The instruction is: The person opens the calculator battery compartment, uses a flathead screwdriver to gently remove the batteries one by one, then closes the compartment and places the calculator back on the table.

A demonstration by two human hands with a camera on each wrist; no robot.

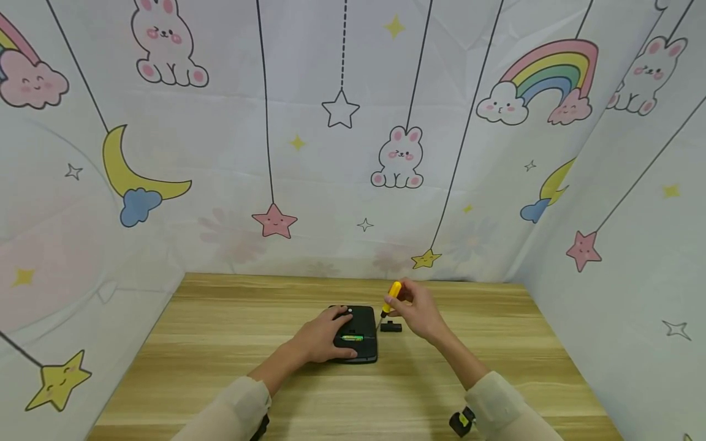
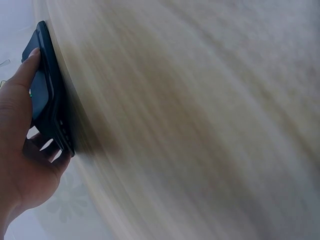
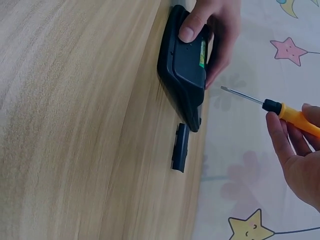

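A black calculator-like device [image 1: 364, 320] lies back side up on the table, a green battery [image 1: 352, 338] showing in its uncovered slot. My left hand [image 1: 320, 338] holds it from the left, thumb on its back near the close end; the left wrist view has fingers at the device's edge. Between the fingers and thumb of my right hand [image 1: 421, 312] is a screwdriver [image 3: 296, 118] with a yellow handle, its thin metal shaft pointing down toward the device's right side. In the right wrist view the tip appears apart from the device. Just right of the device sits a small black battery cover [image 1: 391, 327].
The wood-grain table [image 1: 220, 331] carries these things near its far half. Behind it hangs a white cloth [image 1: 320, 171] printed with rabbits, stars and rainbows, and it also runs along both sides. A black strap mount [image 1: 462, 421] is on my right wrist.
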